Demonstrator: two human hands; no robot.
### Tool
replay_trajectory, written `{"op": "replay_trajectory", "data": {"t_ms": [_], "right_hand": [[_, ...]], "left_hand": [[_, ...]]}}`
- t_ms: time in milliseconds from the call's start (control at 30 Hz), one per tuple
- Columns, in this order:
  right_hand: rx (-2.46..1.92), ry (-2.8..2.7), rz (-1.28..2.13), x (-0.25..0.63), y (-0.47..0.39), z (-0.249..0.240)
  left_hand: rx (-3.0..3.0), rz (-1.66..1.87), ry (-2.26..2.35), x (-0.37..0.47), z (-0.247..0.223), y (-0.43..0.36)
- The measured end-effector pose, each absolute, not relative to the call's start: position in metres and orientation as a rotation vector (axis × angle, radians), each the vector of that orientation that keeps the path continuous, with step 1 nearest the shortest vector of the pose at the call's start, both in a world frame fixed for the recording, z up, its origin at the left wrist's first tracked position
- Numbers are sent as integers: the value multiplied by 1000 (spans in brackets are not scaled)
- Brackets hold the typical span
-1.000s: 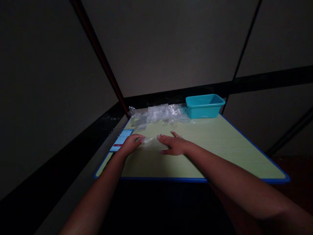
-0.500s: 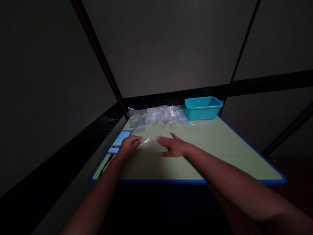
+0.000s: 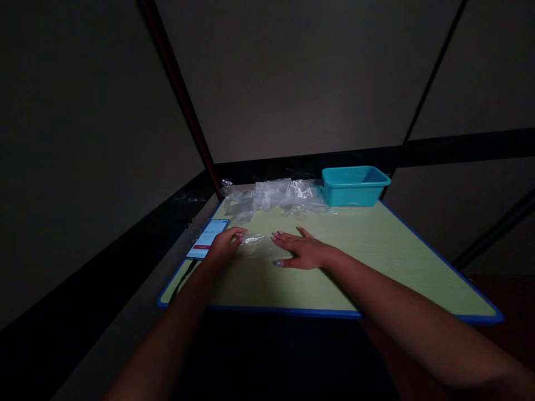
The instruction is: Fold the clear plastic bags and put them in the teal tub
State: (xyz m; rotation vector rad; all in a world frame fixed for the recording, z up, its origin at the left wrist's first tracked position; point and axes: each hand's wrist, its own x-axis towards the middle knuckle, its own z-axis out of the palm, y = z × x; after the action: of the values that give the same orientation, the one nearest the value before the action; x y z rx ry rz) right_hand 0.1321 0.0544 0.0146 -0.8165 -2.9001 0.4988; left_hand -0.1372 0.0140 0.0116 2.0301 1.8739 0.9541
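Note:
A clear plastic bag (image 3: 253, 240) lies on the table between my hands, hard to make out except for its shiny glints. The fingers of my left hand (image 3: 225, 245) are pinched at the bag's left end. My right hand (image 3: 301, 249) rests flat, palm down, with its fingers spread and pointing left, over the bag's right part. How far the bag runs under that palm is hidden.
A pile of clear plastic bags (image 3: 273, 195) lies along the table's back. Right of it stands a turquoise plastic basket (image 3: 351, 195). A lit phone (image 3: 204, 245) lies at the left edge, above a dark strap (image 3: 186, 275). The pale table (image 3: 401, 262) has a blue rim.
The view has shifted slightly, moving the scene a little to the right. More glint shows on the bag beside my left fingers. My right hand stays spread flat.

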Motion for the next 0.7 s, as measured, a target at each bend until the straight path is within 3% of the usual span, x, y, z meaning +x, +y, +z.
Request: {"op": "replay_trajectory", "data": {"t_ms": [700], "right_hand": [[-854, -2910, 572, 131, 52, 21]], "left_hand": [[1868, 1020, 2048, -134, 6, 23]]}}
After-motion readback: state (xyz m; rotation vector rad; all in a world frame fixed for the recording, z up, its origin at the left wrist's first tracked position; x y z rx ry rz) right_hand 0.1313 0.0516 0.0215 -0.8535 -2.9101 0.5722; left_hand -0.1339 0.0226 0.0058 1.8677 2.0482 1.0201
